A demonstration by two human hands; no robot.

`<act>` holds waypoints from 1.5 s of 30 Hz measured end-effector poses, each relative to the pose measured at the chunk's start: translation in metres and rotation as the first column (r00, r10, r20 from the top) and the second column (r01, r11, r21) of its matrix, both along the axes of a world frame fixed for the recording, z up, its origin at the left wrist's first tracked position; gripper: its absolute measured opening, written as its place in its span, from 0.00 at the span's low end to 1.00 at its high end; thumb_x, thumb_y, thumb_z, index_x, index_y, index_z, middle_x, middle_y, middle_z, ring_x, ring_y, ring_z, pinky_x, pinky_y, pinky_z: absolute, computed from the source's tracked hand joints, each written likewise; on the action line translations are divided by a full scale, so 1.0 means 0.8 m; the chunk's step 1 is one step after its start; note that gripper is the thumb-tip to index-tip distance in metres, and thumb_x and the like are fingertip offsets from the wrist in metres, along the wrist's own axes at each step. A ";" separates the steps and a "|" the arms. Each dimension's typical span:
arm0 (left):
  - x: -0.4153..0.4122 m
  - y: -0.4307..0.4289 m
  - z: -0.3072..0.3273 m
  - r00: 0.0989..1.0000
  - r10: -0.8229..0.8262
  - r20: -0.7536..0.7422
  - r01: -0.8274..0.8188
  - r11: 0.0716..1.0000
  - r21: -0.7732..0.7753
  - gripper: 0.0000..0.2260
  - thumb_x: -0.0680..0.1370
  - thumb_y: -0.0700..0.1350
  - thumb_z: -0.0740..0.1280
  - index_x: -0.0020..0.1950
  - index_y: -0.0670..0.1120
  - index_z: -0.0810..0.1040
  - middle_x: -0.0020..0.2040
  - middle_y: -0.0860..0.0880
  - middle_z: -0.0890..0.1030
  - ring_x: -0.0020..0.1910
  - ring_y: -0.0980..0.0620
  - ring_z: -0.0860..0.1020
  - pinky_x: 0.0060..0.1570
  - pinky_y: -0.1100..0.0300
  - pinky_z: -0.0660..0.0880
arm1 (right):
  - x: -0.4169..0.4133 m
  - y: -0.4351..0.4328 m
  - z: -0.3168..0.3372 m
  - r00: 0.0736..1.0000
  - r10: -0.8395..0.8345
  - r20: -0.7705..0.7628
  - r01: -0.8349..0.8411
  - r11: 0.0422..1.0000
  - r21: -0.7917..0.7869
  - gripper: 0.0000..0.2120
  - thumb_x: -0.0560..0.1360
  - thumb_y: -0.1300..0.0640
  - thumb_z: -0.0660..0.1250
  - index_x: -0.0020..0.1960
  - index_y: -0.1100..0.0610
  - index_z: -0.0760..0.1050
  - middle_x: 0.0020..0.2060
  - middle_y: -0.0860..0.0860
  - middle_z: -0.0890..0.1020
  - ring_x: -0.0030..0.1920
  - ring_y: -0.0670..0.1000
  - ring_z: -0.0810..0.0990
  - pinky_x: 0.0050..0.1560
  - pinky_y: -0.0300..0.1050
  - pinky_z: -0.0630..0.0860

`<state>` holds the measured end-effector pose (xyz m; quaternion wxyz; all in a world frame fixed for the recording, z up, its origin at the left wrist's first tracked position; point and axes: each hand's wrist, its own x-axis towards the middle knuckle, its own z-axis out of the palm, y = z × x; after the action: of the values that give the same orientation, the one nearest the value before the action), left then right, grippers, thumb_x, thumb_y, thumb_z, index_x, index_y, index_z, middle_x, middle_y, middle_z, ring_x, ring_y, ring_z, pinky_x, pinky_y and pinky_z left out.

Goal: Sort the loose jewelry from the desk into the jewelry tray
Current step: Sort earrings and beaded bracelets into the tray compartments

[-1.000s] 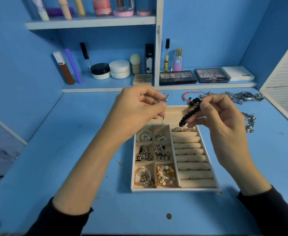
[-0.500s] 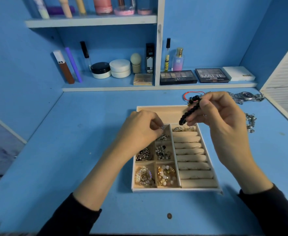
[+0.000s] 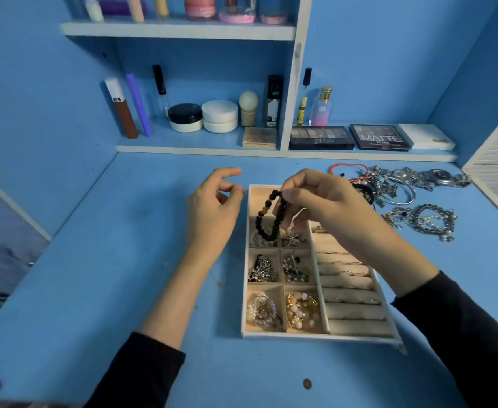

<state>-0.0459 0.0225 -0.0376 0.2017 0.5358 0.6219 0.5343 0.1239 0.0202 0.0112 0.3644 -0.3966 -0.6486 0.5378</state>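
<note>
- Beneath the right grip [image 3: 324, 201]: black bead bracelet [image 3: 267, 204], pinched at its upper end by curled fingers. The loop hangs over the far-left small cell of the jewelry tray [image 3: 245, 290]. Whether the lowest beads touch the silver pieces [image 3: 293, 240] there cannot be told.
- Left of that grip: left grip [image 3: 212, 210], fingers loosely bent, holding nothing, beside the tray's far corner.
- Risk, judged: the fingertip hold is slight, and a slip would drop the beads into an occupied cell, where they could tangle. The loop looks wide for a small cell and may straddle a divider.
- Risk, judged: the right forearm crosses the ring rolls [image 3: 350, 298], so a low pull-back could brush the rings.
- Tray contents, nearer than the grip: six small cells with mixed silver, pearl and gold-tone pieces. The ring rolls carry a few thin rings. The long far cell is partly hidden.
- Right of the grip, on the surface [image 3: 124, 260]: loose jewelry [image 3: 389, 189], unsorted, including a watch [image 3: 437, 174] and chains [image 3: 431, 222].
</note>
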 end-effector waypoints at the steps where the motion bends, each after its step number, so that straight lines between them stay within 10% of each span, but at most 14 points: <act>1: -0.001 0.001 -0.002 1.000 -0.001 0.018 0.001 1.000 -0.005 0.09 0.75 0.41 0.66 0.53 0.51 0.79 0.40 0.49 0.82 0.37 0.52 0.77 0.37 0.66 0.69 | -0.003 0.002 -0.001 0.999 0.005 0.047 -0.006 1.000 0.014 0.04 0.76 0.64 0.62 0.42 0.60 0.73 0.33 0.55 0.81 0.31 0.53 0.78 0.30 0.40 0.72; 13: -0.010 0.010 -0.005 0.992 -0.039 0.123 0.043 0.998 -0.035 0.08 0.74 0.42 0.66 0.50 0.52 0.79 0.41 0.49 0.83 0.29 0.56 0.71 0.32 0.63 0.67 | -0.025 -0.006 -0.009 0.704 -0.173 0.689 -0.282 0.822 0.495 0.04 0.71 0.61 0.67 0.43 0.55 0.79 0.34 0.48 0.79 0.37 0.50 0.77 0.39 0.39 0.68; 22: -0.010 0.010 -0.005 0.993 -0.047 0.109 0.052 0.998 -0.047 0.07 0.75 0.43 0.66 0.49 0.54 0.79 0.41 0.51 0.83 0.30 0.59 0.72 0.31 0.68 0.66 | -0.033 0.002 -0.015 0.669 -0.159 0.726 -0.356 0.789 0.500 0.10 0.71 0.64 0.68 0.50 0.56 0.82 0.44 0.51 0.74 0.42 0.56 0.78 0.47 0.48 0.72; 35: -0.009 0.009 -0.004 0.990 -0.046 0.134 0.055 0.996 -0.069 0.07 0.74 0.43 0.66 0.48 0.54 0.79 0.41 0.52 0.83 0.29 0.60 0.72 0.29 0.71 0.65 | -0.029 0.014 -0.034 0.807 -0.181 0.563 -0.232 0.778 0.583 0.12 0.67 0.68 0.70 0.45 0.54 0.83 0.33 0.37 0.72 0.36 0.35 0.72 0.43 0.21 0.64; 45: -0.010 0.010 -0.006 0.992 -0.054 0.115 0.063 0.996 -0.070 0.07 0.75 0.44 0.65 0.50 0.54 0.79 0.41 0.52 0.83 0.27 0.62 0.70 0.29 0.69 0.65 | -0.022 0.011 -0.043 0.739 -0.133 0.661 -0.471 0.600 0.647 0.10 0.67 0.65 0.65 0.43 0.59 0.83 0.40 0.52 0.84 0.39 0.56 0.78 0.39 0.45 0.77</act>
<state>-0.0535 0.0303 -0.0425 0.2716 0.5150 0.6127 0.5344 0.1059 0.0290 -0.0230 0.1934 -0.2880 -0.9359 0.0609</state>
